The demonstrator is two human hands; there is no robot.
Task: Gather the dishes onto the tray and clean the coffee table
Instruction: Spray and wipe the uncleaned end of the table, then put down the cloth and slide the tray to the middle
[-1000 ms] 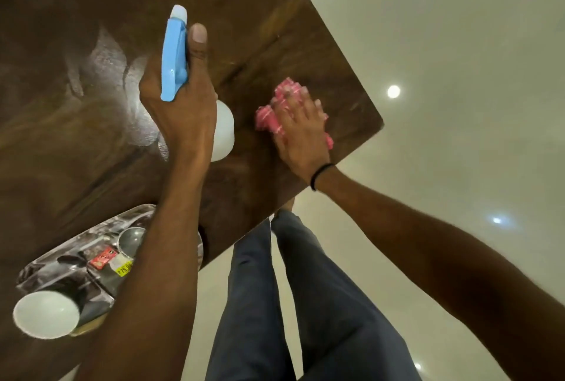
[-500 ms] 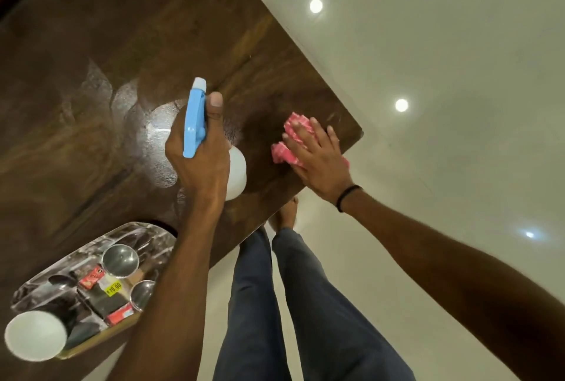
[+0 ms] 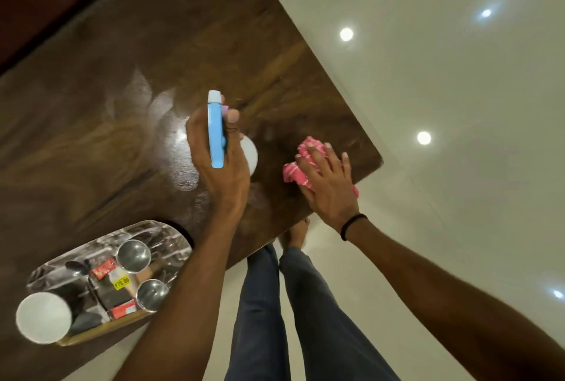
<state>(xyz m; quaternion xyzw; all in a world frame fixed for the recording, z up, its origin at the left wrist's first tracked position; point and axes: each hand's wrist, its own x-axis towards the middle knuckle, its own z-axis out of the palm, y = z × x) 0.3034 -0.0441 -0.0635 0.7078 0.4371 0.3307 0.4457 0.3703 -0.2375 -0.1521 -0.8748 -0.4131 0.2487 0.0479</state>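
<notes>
The left hand [image 3: 218, 163] is gripping a spray bottle [image 3: 216, 129] — blue trigger head on top, white body showing under the palm — and holding it above the dark wooden bench [image 3: 122, 99]. Wet, shiny patches [image 3: 180, 142] are glinting on the wood just beside and beneath the bottle. The right hand [image 3: 327, 181] is lying flat, fingers spread, pressing a pink cloth [image 3: 301, 163] against the bench near its corner. A black band [image 3: 353, 226] is circling that wrist. The steel tray [image 3: 171, 233] is sitting at the bench's near edge, well apart from the cloth — it is carrying two steel cups [image 3: 134, 255], a white cup [image 3: 44, 318], a dark spoon [image 3: 76, 266] and small packets [image 3: 120, 282]. Below the bench edge, legs in blue trousers [image 3: 305, 304] are standing on the pale floor [image 3: 428, 105].
</notes>
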